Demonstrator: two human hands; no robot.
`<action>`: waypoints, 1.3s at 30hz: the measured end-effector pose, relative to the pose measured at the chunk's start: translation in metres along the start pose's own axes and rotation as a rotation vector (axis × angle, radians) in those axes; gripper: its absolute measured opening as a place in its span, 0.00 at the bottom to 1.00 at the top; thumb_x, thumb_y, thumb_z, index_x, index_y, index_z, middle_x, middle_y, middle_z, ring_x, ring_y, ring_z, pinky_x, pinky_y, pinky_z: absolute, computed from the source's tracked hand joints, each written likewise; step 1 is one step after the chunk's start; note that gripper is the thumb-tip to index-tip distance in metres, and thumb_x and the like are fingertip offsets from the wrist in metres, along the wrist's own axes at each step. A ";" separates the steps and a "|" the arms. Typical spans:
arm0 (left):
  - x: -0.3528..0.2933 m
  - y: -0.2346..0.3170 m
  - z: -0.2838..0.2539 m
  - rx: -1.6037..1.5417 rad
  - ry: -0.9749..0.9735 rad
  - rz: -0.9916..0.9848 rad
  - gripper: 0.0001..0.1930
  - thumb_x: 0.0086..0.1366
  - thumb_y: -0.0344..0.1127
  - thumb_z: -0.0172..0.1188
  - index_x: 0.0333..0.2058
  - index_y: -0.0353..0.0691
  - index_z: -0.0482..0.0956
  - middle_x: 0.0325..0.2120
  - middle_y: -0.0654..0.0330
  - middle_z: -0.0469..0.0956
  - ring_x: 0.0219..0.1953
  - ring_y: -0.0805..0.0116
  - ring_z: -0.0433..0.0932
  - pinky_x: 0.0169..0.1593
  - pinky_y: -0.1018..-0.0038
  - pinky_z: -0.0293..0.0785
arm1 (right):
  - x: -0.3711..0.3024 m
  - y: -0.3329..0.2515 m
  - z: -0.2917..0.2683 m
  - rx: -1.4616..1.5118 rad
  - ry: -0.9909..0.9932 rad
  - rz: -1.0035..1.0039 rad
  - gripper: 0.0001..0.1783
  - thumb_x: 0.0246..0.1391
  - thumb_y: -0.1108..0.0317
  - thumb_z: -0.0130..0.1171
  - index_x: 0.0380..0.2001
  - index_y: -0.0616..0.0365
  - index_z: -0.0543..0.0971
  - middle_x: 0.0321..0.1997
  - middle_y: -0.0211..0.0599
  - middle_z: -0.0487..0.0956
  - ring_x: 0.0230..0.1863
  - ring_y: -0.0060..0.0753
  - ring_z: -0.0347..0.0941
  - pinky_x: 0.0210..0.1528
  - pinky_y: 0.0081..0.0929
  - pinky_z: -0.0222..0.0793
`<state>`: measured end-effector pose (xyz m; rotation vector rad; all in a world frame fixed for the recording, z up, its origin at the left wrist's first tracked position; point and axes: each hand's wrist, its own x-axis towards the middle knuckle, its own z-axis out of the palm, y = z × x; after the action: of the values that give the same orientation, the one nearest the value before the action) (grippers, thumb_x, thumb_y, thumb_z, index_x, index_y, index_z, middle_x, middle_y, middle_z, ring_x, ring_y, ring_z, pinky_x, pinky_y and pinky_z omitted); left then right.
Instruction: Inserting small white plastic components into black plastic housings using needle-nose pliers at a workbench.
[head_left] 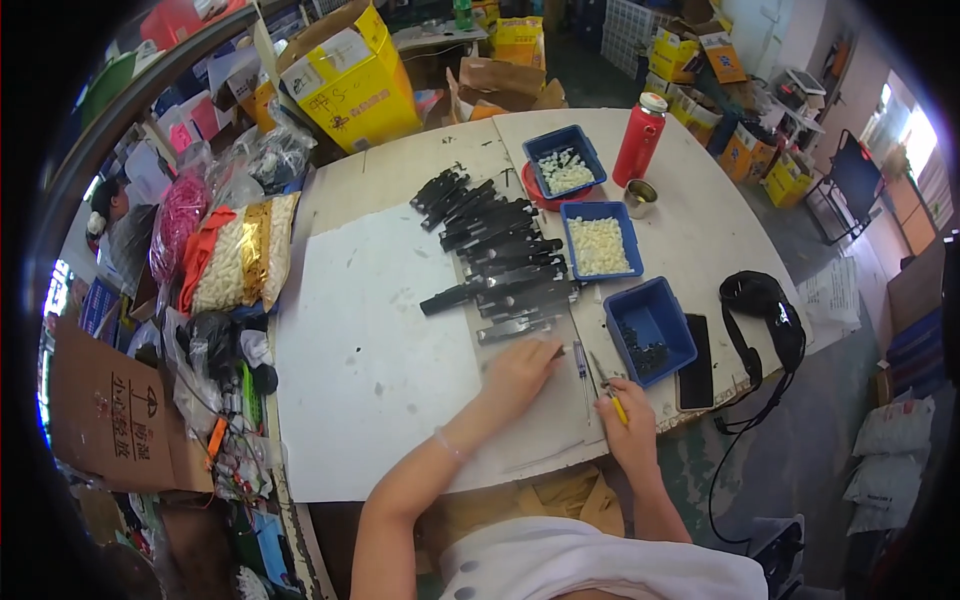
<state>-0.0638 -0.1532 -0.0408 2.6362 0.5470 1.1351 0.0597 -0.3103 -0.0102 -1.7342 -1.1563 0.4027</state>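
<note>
Right hand (628, 410) grips yellow-handled tool; left hand (520, 370) flat on one black plastic part (520, 327); long row of black pieces (495, 250) lies laid out.

Showing black parts (497, 252) on a white sheet (375, 340), three blue trays (650, 328), white pieces (598, 245) inside two, a red bottle (638, 140), a yellow-handled tool (617, 404), yellow cartons (350, 75), a black phone (696, 362).
</note>
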 end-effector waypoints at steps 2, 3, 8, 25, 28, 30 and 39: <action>0.003 0.015 -0.016 -0.013 -0.010 -0.050 0.15 0.52 0.33 0.60 0.40 0.39 0.72 0.26 0.60 0.72 0.29 0.62 0.73 0.30 0.70 0.70 | 0.003 -0.003 0.005 -0.086 -0.029 0.025 0.10 0.52 0.68 0.54 0.31 0.66 0.76 0.41 0.47 0.74 0.42 0.48 0.70 0.44 0.33 0.65; 0.002 0.019 -0.022 -0.012 -0.013 -0.112 0.15 0.53 0.34 0.60 0.40 0.39 0.72 0.25 0.60 0.71 0.27 0.62 0.72 0.29 0.69 0.70 | 0.005 -0.006 0.010 -0.082 -0.031 0.024 0.10 0.52 0.68 0.54 0.31 0.66 0.76 0.41 0.47 0.74 0.42 0.48 0.70 0.44 0.33 0.65; -0.002 0.026 -0.037 0.090 -0.020 -0.118 0.13 0.54 0.35 0.60 0.39 0.39 0.73 0.23 0.59 0.71 0.25 0.62 0.72 0.27 0.70 0.69 | 0.011 -0.015 0.025 -0.092 -0.085 -0.037 0.10 0.52 0.68 0.54 0.30 0.66 0.75 0.38 0.49 0.73 0.38 0.50 0.71 0.41 0.36 0.66; -0.146 0.031 -0.205 -0.574 -1.143 -0.773 0.19 0.63 0.44 0.52 0.46 0.35 0.74 0.36 0.51 0.78 0.40 0.61 0.76 0.44 0.74 0.70 | -0.020 -0.024 0.024 0.336 -0.488 0.183 0.09 0.51 0.69 0.55 0.26 0.65 0.78 0.37 0.41 0.78 0.37 0.34 0.74 0.42 0.25 0.67; -0.105 0.042 -0.199 -0.558 -0.920 -0.797 0.19 0.61 0.41 0.53 0.46 0.35 0.73 0.40 0.49 0.76 0.42 0.53 0.74 0.47 0.71 0.69 | -0.007 -0.012 0.019 0.315 -0.345 0.123 0.11 0.52 0.68 0.54 0.24 0.65 0.78 0.35 0.40 0.78 0.36 0.30 0.72 0.39 0.22 0.65; -0.069 0.040 -0.166 -0.401 -0.704 -0.578 0.17 0.60 0.38 0.54 0.44 0.34 0.73 0.40 0.50 0.75 0.42 0.54 0.74 0.46 0.69 0.70 | 0.000 -0.020 0.014 0.344 -0.301 0.113 0.12 0.52 0.67 0.53 0.23 0.65 0.78 0.35 0.39 0.77 0.36 0.29 0.72 0.39 0.22 0.65; 0.014 -0.025 0.007 0.437 -0.251 0.084 0.19 0.55 0.34 0.50 0.47 0.44 0.72 0.59 0.58 0.58 0.62 0.57 0.54 0.62 0.52 0.47 | -0.014 -0.031 0.004 0.344 -0.162 0.045 0.08 0.50 0.71 0.54 0.25 0.67 0.78 0.35 0.39 0.77 0.33 0.27 0.72 0.35 0.20 0.66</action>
<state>-0.0561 -0.1245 -0.0449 3.1386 0.7038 0.7510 0.0342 -0.3173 0.0112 -1.4489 -1.0889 0.7362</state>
